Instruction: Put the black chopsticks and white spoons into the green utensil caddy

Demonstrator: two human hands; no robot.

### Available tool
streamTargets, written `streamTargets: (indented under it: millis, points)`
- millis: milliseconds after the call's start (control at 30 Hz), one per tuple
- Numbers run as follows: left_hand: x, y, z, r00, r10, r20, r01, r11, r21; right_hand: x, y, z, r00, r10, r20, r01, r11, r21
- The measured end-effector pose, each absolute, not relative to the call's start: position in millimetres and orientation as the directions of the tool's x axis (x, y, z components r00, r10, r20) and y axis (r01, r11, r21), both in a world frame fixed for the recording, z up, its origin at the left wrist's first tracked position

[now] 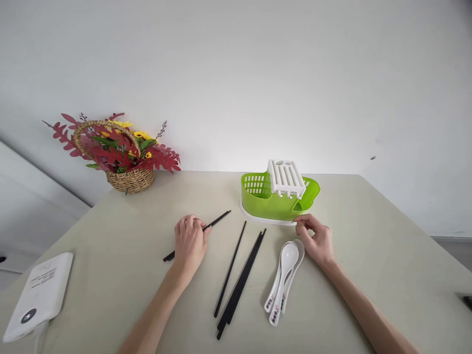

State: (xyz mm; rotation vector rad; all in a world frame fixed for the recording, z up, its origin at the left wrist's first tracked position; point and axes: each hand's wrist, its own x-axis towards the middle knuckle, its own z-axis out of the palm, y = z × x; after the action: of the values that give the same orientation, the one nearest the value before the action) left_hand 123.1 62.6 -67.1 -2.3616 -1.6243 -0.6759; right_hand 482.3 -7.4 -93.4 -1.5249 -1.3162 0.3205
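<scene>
My left hand (191,242) is closed over a pair of black chopsticks (217,219) just above the table, their ends sticking out on both sides. At the front right corner of a green and white cutlery holder (275,206), my right hand (316,237) has its fingers curled against the white base. Between my forearms lie more black chopsticks (241,286), several bunched together, with a single chopstick (230,268) apart to their left. Just left of my right hand, white soup spoons (289,254) lie overlapped, bowls toward the holder. The holder carries a white slotted rack (286,176) on top.
A wicker basket (131,180) of red leaves and yellow flowers stands at the back left. A white box-shaped device (42,290) with a cable lies at the left edge of the pale table (354,211). Behind the table rises a white wall (236,88).
</scene>
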Motion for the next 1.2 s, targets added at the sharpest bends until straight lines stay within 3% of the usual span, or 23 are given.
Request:
streamTargets:
  millis: [333,600,700,767,900,967,1200]
  points:
    - [127,57,-66,0.332,0.832,0.445,0.926,-0.378,0.015,483,-7,-95,0.356,0.840,0.410,0.560,0.159,-0.813]
    - [129,59,-60,0.329,0.815,0.478,0.896,-0.429,0.115,483,-7,-95,0.355,0.839,0.413,0.564,0.160,-0.810]
    - [133,58,-54,0.302,0.802,0.516,0.851,-0.470,0.232,483,-7,-95,0.354,0.840,0.411,0.562,0.160,-0.811]
    - [136,56,-47,0.260,0.817,0.515,0.781,-0.492,0.385,483,-7,-95,0.356,0.841,0.409,0.562,0.157,-0.812]
    - [145,46,-31,0.125,0.890,0.439,0.484,-0.441,0.756,482,-7,-94,0.361,0.840,0.405,0.565,0.148,-0.811]
    - [148,42,-23,0.020,0.917,0.398,0.311,-0.384,0.869,482,-7,-94,0.363,0.840,0.403,0.568,0.144,-0.811]
    - [147,49,-17,-0.124,0.954,0.271,-0.089,-0.283,0.955,482,-7,-94,0.365,0.838,0.406,0.567,0.146,-0.811]
